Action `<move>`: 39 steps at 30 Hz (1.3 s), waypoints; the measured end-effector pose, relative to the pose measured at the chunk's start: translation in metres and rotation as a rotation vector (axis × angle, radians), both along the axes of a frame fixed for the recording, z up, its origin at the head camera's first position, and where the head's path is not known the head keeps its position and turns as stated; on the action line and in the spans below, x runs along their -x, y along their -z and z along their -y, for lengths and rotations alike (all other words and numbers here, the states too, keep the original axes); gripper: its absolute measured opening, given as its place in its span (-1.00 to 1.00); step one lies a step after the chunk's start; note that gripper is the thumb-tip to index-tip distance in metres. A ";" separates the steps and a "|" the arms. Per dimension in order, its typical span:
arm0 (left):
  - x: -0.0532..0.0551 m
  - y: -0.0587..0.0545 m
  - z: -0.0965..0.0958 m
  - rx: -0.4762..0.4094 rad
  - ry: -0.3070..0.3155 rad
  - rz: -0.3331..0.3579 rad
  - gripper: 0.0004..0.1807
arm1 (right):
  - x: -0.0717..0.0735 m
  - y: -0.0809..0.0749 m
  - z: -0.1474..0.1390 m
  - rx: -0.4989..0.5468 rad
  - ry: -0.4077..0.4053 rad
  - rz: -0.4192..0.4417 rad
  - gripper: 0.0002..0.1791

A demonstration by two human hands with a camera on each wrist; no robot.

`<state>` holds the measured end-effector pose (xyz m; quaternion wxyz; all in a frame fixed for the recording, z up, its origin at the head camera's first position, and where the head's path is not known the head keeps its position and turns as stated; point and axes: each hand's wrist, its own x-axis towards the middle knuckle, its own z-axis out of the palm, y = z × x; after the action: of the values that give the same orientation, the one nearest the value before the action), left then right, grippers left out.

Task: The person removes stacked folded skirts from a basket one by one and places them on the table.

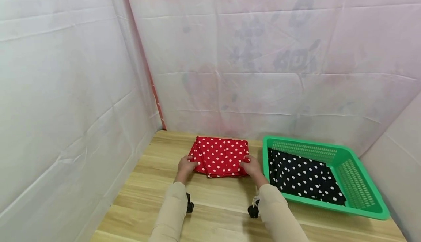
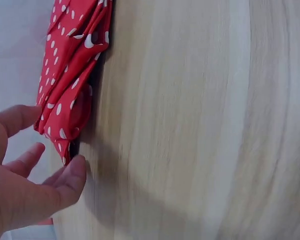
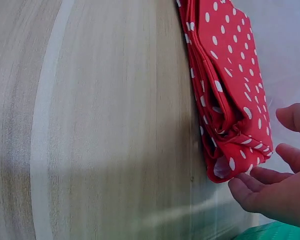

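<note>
1. While we are resting both hands at its ends, the red polka-dot cloth (image 1: pixel 225 158) is lying folded on the wooden table (image 1: pixel 213 220), left of the green basket (image 1: pixel 356 180) and apart from it.
2. Our left hand (image 1: pixel 186 165) is touching the cloth's left end with spread, relaxed fingers (image 2: pixel 76 170); we are not clenching the fabric. With so light a touch, a pointed corner (image 2: pixel 64 150) hanging there could be slipping free and dragging the fold crooked.
3. Our right hand (image 1: pixel 251 165) is lying against the right end, its digits loosely extended rather than curled round the cloth. We cannot tell how hard it is pressing; uneven pressure between the two sides could be skewing the bundle.
4. Along the near edge, the layers (image 3: pixel 227 122) are gaping and bunching at the right end. If we are tugging only the upper ones, the lower ones could be staying behind and the stack opening.
5. Our right sleeve (image 1: pixel 279 212) is passing just beside the basket. By swinging that arm wide, we could be knocking the rim and rumpling the black polka-dot cloth (image 1: pixel 302 176) lying inside.
</note>
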<state>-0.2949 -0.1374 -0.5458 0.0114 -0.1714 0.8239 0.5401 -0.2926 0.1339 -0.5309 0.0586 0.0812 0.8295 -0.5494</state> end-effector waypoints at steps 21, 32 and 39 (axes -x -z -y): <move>-0.069 -0.014 0.008 -0.376 0.191 -0.312 -0.31 | -0.046 -0.039 -0.021 0.227 -0.329 -0.200 -0.31; -0.097 -0.033 -0.002 -0.295 0.233 -0.388 -0.32 | -0.060 -0.049 -0.040 0.202 -0.341 -0.310 -0.33; -0.105 -0.061 -0.017 -0.271 0.264 -0.425 -0.34 | -0.062 -0.049 -0.050 0.193 -0.364 -0.314 -0.31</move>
<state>-0.1900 -0.1206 -0.4846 -0.0686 0.0577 0.7433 0.6629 -0.2304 0.1840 -0.4817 0.0347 -0.1618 0.7732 -0.6122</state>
